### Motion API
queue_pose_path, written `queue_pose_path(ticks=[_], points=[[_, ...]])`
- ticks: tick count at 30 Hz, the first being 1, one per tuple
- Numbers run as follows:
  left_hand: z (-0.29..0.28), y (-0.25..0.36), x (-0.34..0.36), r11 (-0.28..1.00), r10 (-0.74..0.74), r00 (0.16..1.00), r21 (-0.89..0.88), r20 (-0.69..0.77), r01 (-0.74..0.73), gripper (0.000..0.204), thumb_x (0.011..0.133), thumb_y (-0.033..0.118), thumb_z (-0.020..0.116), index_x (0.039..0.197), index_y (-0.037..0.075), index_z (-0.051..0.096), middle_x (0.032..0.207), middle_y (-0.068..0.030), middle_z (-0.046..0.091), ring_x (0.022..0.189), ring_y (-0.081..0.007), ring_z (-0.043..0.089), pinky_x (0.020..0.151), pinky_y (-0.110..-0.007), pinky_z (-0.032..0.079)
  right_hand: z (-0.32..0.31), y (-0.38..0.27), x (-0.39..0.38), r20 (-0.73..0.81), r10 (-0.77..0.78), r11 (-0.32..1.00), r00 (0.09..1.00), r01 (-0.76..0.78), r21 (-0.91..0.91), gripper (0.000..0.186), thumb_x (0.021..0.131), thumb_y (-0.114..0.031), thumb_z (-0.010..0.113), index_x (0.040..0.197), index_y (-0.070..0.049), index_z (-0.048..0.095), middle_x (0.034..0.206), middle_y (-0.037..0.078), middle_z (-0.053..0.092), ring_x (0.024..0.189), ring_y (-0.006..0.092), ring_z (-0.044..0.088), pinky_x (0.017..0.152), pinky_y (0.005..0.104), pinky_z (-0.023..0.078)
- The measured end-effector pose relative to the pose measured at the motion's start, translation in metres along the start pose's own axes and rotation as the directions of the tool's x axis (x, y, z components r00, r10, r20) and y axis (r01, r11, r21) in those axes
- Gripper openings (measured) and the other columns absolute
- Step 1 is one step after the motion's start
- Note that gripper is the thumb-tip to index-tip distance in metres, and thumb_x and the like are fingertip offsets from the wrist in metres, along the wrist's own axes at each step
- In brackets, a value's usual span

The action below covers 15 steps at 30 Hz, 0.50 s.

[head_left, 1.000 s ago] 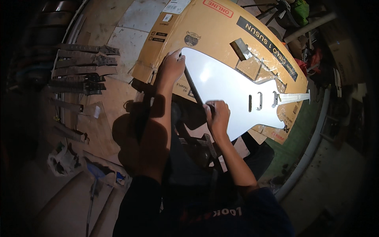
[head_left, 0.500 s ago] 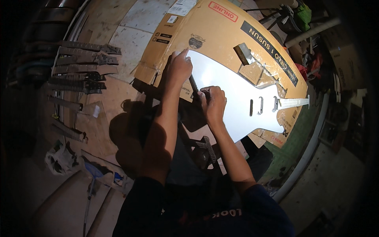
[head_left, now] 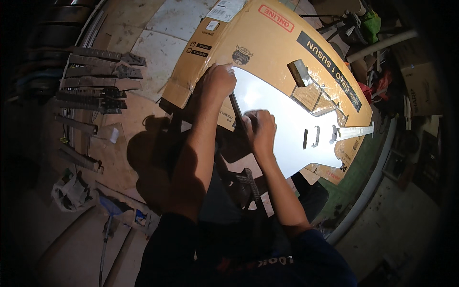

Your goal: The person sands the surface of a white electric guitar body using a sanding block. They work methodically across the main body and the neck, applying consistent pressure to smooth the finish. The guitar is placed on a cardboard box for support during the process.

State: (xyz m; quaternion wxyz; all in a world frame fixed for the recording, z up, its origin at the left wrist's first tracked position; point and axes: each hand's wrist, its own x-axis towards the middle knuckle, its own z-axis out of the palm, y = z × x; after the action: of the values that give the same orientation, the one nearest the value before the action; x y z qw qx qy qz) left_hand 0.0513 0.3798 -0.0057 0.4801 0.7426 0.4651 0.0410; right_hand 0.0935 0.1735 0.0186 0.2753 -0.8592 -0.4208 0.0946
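A white electric guitar body (head_left: 279, 105) lies on a cardboard box, its pickup slots and neck toward the right. Along its left edge runs a dark narrow bar (head_left: 235, 107), pressed against the side; its material is hard to make out. At the upper corner my left hand (head_left: 220, 82) is closed round the bar's far end. My right hand (head_left: 261, 129) is closed on the near end, fingers curled over the white face. Most of the bar is hidden by my hands. Beyond them, a dark rectangular block (head_left: 299, 72) rests on the box.
The cardboard box (head_left: 267, 43) lies under the guitar body. Several guitar necks (head_left: 103, 83) are laid out on the floor at left, near a plastic bag (head_left: 71, 191). A pale pipe (head_left: 366, 196) runs along the right, and clutter with a green bag (head_left: 371, 21) stands far right.
The whole scene has shifted slightly downward in view. My left hand sits a little nearer along the guitar body's edge, its fingers more tucked in. My right hand keeps roughly its place against the edge.
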Motion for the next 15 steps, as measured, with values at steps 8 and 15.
queue_pose_path(ticks=[8,15], points=[[-0.004,0.016,-0.004,1.0,-0.013,1.0,0.019,-0.027,0.013,0.04,0.098,0.025,0.06,0.133,0.007,0.07,0.137,-0.0258,0.062,0.128,-0.0403,0.06,0.11,-0.044,0.046,0.005,-0.018,0.03,-0.052,0.006,0.999,0.999,-0.008,-0.045,0.013,0.085,-0.007,0.08,0.094,-0.005,0.072,0.095,0.014,0.069,0.088,0.0345,0.062,0.081,0.0448,0.049],[-0.006,0.018,-0.002,0.999,-0.011,1.0,0.046,-0.025,0.012,0.042,0.099,0.028,0.059,0.134,0.007,0.07,0.135,-0.0265,0.064,0.124,-0.0413,0.063,0.108,-0.044,0.048,0.003,0.003,0.002,0.001,0.032,0.999,0.999,-0.032,-0.019,0.015,0.085,-0.01,0.08,0.097,-0.01,0.07,0.098,0.01,0.067,0.093,0.0342,0.062,0.081,0.0457,0.047]])
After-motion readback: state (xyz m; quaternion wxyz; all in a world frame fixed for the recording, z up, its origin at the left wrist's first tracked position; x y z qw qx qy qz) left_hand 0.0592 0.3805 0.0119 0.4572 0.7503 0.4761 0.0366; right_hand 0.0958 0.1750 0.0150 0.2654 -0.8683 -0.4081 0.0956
